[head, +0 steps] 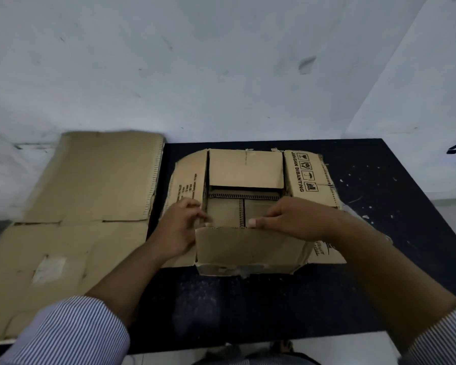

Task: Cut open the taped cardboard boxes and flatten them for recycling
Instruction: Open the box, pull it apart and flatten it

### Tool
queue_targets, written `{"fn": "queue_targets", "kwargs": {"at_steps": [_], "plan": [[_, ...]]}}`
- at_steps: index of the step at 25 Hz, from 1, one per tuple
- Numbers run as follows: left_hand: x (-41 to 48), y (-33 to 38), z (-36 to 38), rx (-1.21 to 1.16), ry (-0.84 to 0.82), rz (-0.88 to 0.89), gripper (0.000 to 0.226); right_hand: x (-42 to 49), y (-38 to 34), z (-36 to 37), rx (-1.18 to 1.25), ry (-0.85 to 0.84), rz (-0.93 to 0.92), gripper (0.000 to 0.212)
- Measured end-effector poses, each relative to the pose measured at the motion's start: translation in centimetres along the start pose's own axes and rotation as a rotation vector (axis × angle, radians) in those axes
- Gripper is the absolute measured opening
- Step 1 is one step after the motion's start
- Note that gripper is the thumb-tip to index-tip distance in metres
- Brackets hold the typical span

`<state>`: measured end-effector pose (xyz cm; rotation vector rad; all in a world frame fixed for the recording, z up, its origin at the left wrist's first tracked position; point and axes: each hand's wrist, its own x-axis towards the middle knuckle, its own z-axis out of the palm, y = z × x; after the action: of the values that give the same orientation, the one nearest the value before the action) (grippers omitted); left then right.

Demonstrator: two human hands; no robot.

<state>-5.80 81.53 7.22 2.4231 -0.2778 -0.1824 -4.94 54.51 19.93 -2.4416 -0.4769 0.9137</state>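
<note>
Matte black table [248, 309], speckled with pale scraps, carries a brown corrugated cardboard box [248, 250] at its middle. Its mouth faces up and its printed side flaps are spread left and right. Both the left hand [181, 226] and the right hand [294, 219] curl over the near flap's upper edge and grip it. At left, flattened cardboard [90, 191] lies lengthwise, near to far. Behind is a scuffed pale wall [221, 75].

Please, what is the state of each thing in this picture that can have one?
cardboard box: open, flaps spread outward, not yet flattened.
near flap: raised, held by both hands.
flattened cardboard: flat, left of the box.
left hand: grips the near flap.
right hand: grips the near flap.
</note>
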Motion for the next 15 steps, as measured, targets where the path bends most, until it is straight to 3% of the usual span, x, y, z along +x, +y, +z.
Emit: {"fn": "queue_targets", "kwargs": {"at_steps": [2,3,6,9,15], "plan": [[-0.8,0.4,0.6,0.220,-0.178,0.065,0.042,-1.3,0.0,1.0,0.066,-0.057,0.034,0.041],[-1.3,0.6,0.8,0.234,-0.276,0.052,0.043,-1.8,0.2,1.6,0.073,-0.078,0.049,0.040],[-2.6,0.6,1.6,0.168,-0.410,0.025,0.090,-2.2,1.7,4.1,0.051,-0.121,0.078,0.043],[-3.0,1.1,1.5,0.313,-0.486,0.081,0.074,-1.5,3.8,7.5,-0.028,-0.110,0.136,0.054],[-3.1,0.9,2.4,0.355,-0.492,0.096,0.064,1.1,6.4,9.8,-0.131,0.011,0.088,0.036]]}}
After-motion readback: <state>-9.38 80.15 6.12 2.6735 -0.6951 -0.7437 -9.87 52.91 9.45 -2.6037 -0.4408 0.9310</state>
